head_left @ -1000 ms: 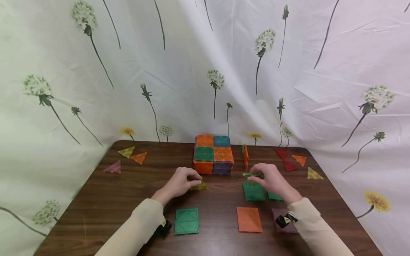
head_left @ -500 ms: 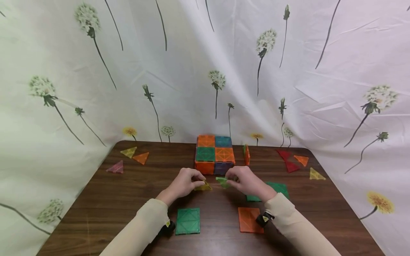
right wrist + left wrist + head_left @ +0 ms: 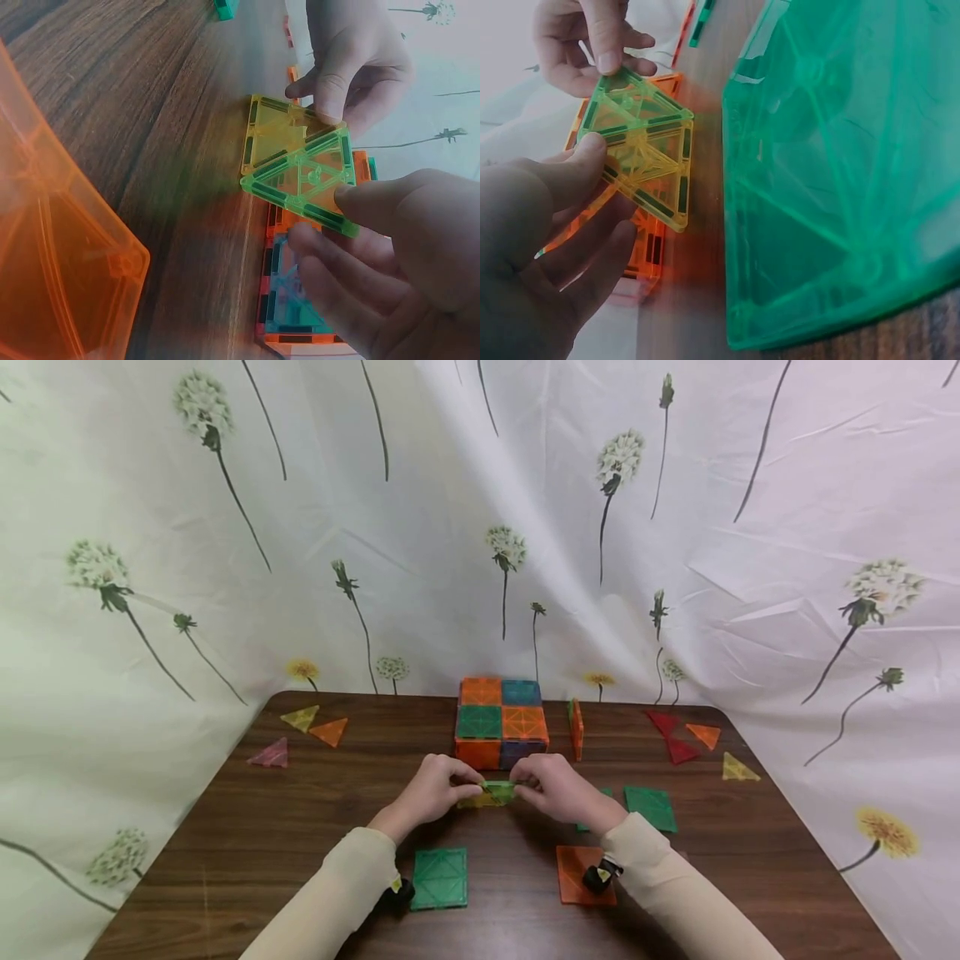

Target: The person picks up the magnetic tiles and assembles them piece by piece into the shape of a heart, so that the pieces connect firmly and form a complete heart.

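Note:
In front of the block, my left hand (image 3: 433,787) pinches a yellow triangular magnetic tile (image 3: 651,166) between thumb and fingers. Opposite it, my right hand (image 3: 557,787) pinches a light green triangular magnetic tile (image 3: 313,180). The two tiles meet edge to edge in the left wrist view, and the green one partly overlaps the yellow in the right wrist view. Right behind both hands stands a low box-shaped block (image 3: 501,723) built of orange, green, blue and purple square tiles.
Nearer the body lie a green square tile (image 3: 440,878) and an orange square tile (image 3: 577,875), the latter partly under the right wrist. Another green square (image 3: 651,808) lies to the right. Upright orange tiles (image 3: 577,729) stand beside the block. Loose triangles (image 3: 327,732) lie at both far sides.
My right hand has moved left from over the green squares, bringing the green triangle up against the yellow one. My left hand has stayed nearly in place, holding the yellow triangle.

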A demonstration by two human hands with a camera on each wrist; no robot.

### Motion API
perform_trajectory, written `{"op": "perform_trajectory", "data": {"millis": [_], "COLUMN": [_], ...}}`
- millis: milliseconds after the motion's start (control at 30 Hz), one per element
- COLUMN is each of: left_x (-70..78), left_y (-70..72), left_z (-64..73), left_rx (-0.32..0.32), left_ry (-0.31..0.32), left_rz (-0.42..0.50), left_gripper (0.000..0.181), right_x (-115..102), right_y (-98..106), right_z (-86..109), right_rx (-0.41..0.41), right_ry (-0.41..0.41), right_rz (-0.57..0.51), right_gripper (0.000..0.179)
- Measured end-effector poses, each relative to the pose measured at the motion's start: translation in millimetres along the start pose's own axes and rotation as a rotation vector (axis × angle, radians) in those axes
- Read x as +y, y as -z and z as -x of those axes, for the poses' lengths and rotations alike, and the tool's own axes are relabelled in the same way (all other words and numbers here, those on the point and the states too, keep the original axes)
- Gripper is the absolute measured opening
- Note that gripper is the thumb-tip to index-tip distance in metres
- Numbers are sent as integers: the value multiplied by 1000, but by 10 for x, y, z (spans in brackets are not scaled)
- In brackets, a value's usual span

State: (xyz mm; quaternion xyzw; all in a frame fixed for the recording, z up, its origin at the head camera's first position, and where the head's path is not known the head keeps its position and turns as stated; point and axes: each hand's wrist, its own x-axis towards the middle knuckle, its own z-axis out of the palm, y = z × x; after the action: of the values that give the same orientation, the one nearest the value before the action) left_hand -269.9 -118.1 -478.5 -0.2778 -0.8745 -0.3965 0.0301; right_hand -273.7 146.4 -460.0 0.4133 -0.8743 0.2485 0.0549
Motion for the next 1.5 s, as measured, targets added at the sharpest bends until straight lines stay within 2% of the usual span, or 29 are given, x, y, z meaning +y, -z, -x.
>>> {"op": "perform_trajectory", "data": {"millis": [367, 633, 767, 1133, 1367, 1500], "left_x": [6, 3, -3, 0, -6, -8], "left_y": [-35, -51, -52, -36, -36, -53], "left_z": [-3, -7, 0, -9, -9, 2], "left_rx": [14, 14, 14, 30, 17, 19], "left_ry": [-19, -14, -8, -18, -8, -4], "left_rz": [52, 83, 98, 114, 117, 127], "left_gripper": [6, 4, 5, 6, 6, 6], "right_x": [42, 177, 345, 957, 1361, 1509], "right_y": [18, 220, 394, 907, 1074, 1078], "right_z": [68, 340, 551, 1166, 1451, 1504], "right_rx": [-1, 38, 102, 258, 246, 238], "right_ry": [-56, -129, -184, -406, -580, -629], "right_rz": [-7, -39, -10, 207, 233, 234], "right_gripper": [10, 11, 9, 12, 17, 22]}}
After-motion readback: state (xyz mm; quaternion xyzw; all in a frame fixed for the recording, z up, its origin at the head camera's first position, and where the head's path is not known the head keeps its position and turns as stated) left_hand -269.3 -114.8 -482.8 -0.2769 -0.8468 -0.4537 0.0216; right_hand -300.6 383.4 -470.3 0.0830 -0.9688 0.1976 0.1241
